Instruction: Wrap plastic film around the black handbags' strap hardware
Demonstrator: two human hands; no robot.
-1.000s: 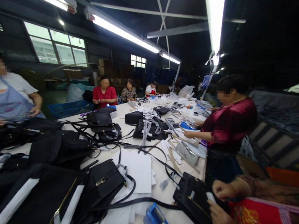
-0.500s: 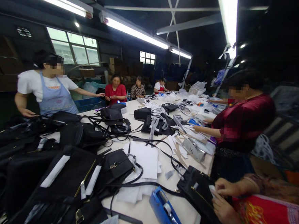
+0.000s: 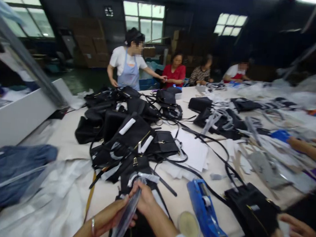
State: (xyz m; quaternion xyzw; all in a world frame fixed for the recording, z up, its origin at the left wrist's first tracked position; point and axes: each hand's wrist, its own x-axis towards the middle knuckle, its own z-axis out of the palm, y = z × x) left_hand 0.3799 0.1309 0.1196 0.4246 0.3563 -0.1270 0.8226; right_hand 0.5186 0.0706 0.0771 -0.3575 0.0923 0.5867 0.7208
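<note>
My left hand [image 3: 115, 214], with a bracelet at the wrist, is wrapped around a long strip in clear, greyish plastic [image 3: 128, 214]. My right hand [image 3: 143, 197] grips the upper end of the same strip, its fingers pinched together. Motion blur hides what the plastic contains. Just beneath and beyond both hands lies a black bag [image 3: 141, 166] with a gold clasp. White wrapping shows on its handle near my right fingertips. Farther up the table, a small black flap bag [image 3: 163, 142] rests beside a larger black bag with white strips on it [image 3: 131, 131].
A blue tape dispenser [image 3: 204, 212] and a round tape roll [image 3: 188, 225] lie to the right. White sheets [image 3: 190, 149] and black straps spread beyond. A co-worker's hands [image 3: 293, 232] hold a black bag [image 3: 251, 211] at right. Blue cloth [image 3: 16, 170] lies left.
The view has swung left and down. My two hands, not visible earlier, now show at the bottom holding the plastic-wrapped strip. The tape dispenser and co-worker's bag appear farther right.
</note>
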